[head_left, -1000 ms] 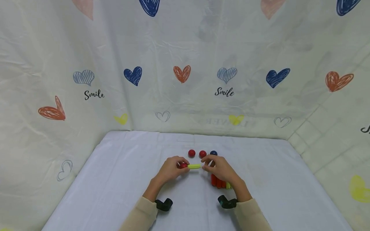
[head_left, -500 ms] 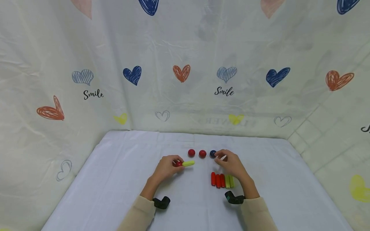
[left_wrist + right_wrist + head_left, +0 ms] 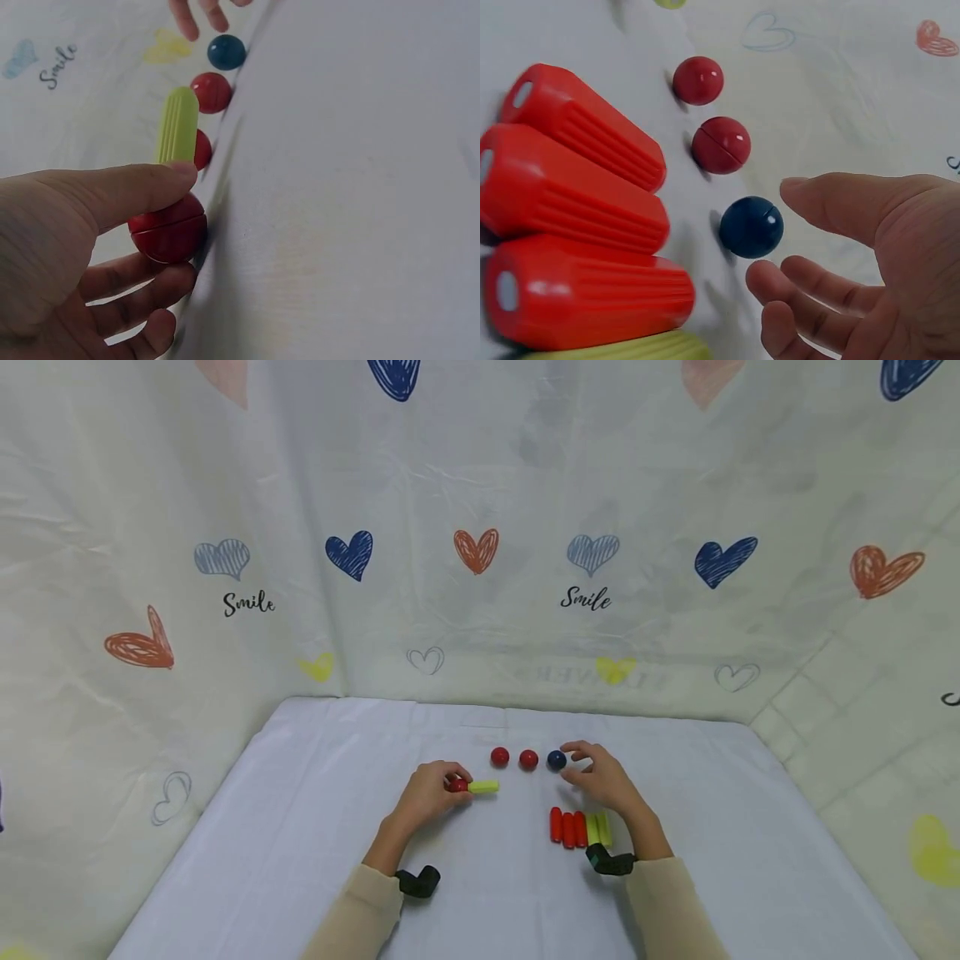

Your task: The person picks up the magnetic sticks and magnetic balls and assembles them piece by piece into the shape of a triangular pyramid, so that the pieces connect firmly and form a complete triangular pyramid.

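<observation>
My left hand (image 3: 429,795) pinches a red ball (image 3: 169,234) between thumb and fingers. A yellow-green grooved stick (image 3: 178,129) juts from that ball toward the right; the thumb covers where they meet. My right hand (image 3: 606,779) holds nothing and hovers beside a dark blue ball (image 3: 751,227). Its thumb and fingers are spread, with the fingertips close to the ball; whether one touches it I cannot tell. Two more red balls, one at the left (image 3: 500,757) and one in the middle (image 3: 528,760), stand in a row with the blue one.
Three red sticks (image 3: 567,828) lie side by side with yellow-green sticks (image 3: 598,829) on the white-covered table (image 3: 300,827), just in front of my right hand. A pale curtain (image 3: 517,468) printed with hearts hangs behind the table.
My right hand has left the end of the yellow-green stick and moved right and away to the blue ball. The left hand has drawn slightly left with the red ball and stick.
</observation>
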{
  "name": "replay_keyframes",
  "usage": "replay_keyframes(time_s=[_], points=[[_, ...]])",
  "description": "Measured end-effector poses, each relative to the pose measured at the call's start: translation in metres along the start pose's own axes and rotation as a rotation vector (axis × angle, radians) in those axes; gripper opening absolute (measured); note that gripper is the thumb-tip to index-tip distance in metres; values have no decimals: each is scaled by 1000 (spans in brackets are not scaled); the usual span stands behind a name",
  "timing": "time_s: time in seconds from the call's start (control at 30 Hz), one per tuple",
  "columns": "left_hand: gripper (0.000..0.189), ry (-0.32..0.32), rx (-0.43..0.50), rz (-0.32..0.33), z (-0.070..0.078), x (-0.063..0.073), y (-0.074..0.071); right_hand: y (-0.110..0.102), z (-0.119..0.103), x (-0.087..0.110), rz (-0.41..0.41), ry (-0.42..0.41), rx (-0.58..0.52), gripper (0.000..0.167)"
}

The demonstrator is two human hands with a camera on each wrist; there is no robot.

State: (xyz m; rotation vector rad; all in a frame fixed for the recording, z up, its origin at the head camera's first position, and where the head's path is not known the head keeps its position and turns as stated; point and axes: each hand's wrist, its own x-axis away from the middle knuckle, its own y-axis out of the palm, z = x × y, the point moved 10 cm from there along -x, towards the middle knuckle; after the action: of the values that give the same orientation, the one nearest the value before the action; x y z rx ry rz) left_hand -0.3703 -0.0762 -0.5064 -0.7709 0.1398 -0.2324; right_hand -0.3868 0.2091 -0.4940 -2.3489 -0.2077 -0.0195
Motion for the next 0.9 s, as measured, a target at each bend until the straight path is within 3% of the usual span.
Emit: replay_keyframes(time_s=[0.43, 0.67, 0.9], points=[[23, 14, 41, -9, -1, 0, 2, 10, 0, -28, -142, 52, -19, 39], [23, 14, 54, -3, -3, -1, 3, 10, 4, -29, -123, 82, -30, 35], [25, 4, 62, -2, -3, -1, 2, 3, 0, -19, -66, 49, -145, 34]])
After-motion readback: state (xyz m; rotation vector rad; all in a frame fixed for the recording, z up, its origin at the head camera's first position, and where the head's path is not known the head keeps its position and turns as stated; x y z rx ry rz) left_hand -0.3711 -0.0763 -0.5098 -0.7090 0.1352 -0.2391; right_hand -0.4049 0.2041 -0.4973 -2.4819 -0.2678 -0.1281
